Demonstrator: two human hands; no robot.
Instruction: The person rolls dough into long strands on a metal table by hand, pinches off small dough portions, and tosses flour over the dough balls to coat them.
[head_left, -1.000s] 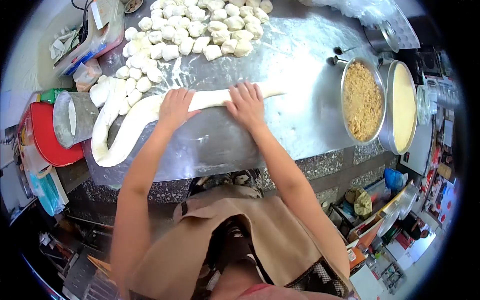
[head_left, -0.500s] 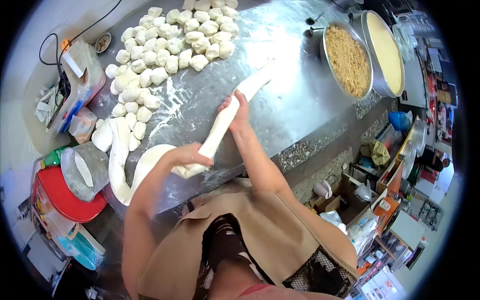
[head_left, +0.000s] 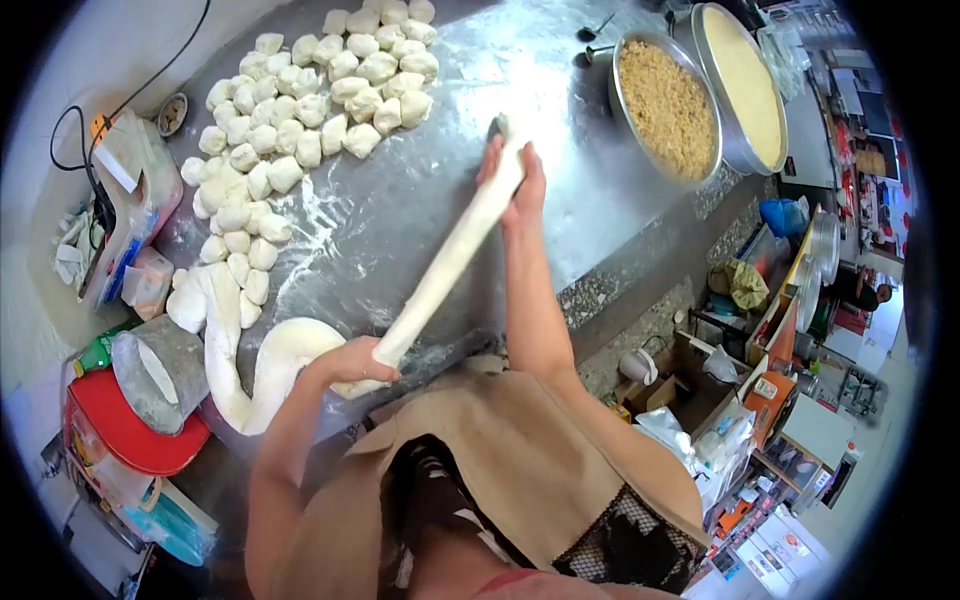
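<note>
Right hand [head_left: 522, 192]: your fingers and thumb wrapped about the dough rope [head_left: 450, 258] close to its far end, a short tip showing beyond the grip

Left hand [head_left: 348, 362]: curled around the same rope near the front edge of the steel table [head_left: 395, 215]; undersides of your fingers hidden, so firmness of hold cannot be told

Dough rope, one, whitish, smooth: span between your hands nearly straight, slanting across the table; whether it clears the metal, you cannot tell from this angle; past your left hand, a slack bend lies toward the table's near left corner and doubles back beside the nearest dough lumps [head_left: 312, 107]

Handling, by judgement: soft, limp, stretchy, with fair weight over its length; apt to sag if you hold it at one point, to thin or tear under a hard pull, to dent under fingertips; a powdered surface should limit sticking but may let it slip

Best hold, by judgement: your whole palms, loosely closed, well apart, on thicker stretches rather than the tip; slack part better supported from below

Surroundings: lumps massed on the table's far left; steel bowl [head_left: 700, 181] of tan crumbly mix and deep pan [head_left: 738, 155] side by side at your right; grey canister [head_left: 187, 365] at your left
</note>
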